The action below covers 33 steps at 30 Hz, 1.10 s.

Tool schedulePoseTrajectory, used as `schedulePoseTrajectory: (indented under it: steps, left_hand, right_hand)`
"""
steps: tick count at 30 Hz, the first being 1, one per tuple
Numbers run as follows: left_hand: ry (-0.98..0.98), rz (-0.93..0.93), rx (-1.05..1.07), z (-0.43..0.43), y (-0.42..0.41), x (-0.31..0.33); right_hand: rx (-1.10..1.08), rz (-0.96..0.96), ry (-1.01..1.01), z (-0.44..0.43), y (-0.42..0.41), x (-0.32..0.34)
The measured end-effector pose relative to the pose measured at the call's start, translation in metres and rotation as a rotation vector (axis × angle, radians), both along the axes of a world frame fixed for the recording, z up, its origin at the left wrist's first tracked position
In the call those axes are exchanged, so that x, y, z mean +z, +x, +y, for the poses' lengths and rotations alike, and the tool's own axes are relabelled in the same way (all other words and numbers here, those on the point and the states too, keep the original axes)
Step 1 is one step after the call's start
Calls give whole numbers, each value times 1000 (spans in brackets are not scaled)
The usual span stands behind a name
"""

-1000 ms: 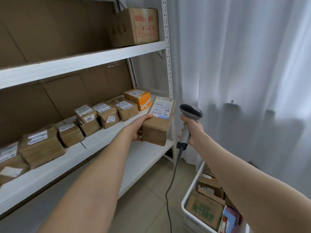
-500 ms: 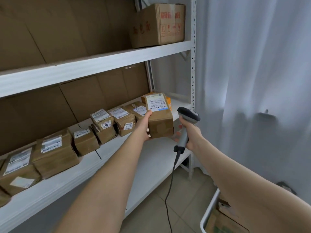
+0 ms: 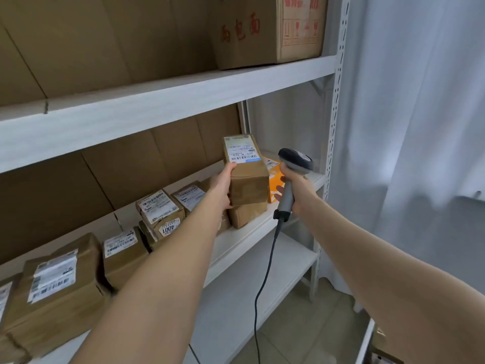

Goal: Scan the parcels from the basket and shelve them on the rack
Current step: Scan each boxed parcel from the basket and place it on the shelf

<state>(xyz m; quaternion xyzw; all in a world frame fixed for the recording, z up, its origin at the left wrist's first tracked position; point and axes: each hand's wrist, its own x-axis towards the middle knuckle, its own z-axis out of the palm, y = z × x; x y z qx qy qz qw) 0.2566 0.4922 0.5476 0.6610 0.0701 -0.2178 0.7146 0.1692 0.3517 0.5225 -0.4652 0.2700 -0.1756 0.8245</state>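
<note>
My left hand (image 3: pixel 223 186) grips a brown parcel (image 3: pixel 248 179) with a white barcode label on top, holding it above the right part of the rack's middle shelf (image 3: pixel 249 232). It hovers over another brown parcel (image 3: pixel 245 214) that lies on the shelf. My right hand (image 3: pixel 298 191) holds the grey barcode scanner (image 3: pixel 294 164) by its handle, just right of the parcel; its black cable hangs down. Only a white corner of the basket (image 3: pixel 367 340) shows at the bottom right.
Several labelled brown parcels (image 3: pixel 162 214) line the middle shelf, with an orange box (image 3: pixel 274 179) behind the held parcel. A large carton (image 3: pixel 267 30) sits on the upper shelf. A white curtain (image 3: pixel 420 127) hangs right of the rack's upright. A lower shelf (image 3: pixel 262 285) lies beneath.
My left hand has carried the parcel left and further in over the middle shelf, above the row of parcels. My right hand with the scanner followed beside it. The basket has nearly left the view.
</note>
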Motion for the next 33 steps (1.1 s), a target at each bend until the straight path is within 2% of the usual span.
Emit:
schedulePoseTrajectory:
  steps: [6,12,15,19,21,29,33]
  left_hand:
    - [54,60,-171,25,48,5]
    - [162,102,-218,46,70,16]
    - [200,107,-132,35,77,25]
    - [30,-9,323,8,94,20]
    - [37,-29,419,-1,101,17]
    - [481,-212,362,-7,113,24]
    - [345,-179,310,-17,108,30]
  right_hand:
    - [-34,-19,21,-29,40,-4]
    - [48,-54,60,-44,76,0]
    - [78,-15,41,-45,93,-4]
    - [18,80,23,-42,112,-13]
    - [-6,127,47,-41,116,-14]
    - [-73,114,46,-49,122,-10]
    - [-134,57,53,-52,126,-4]
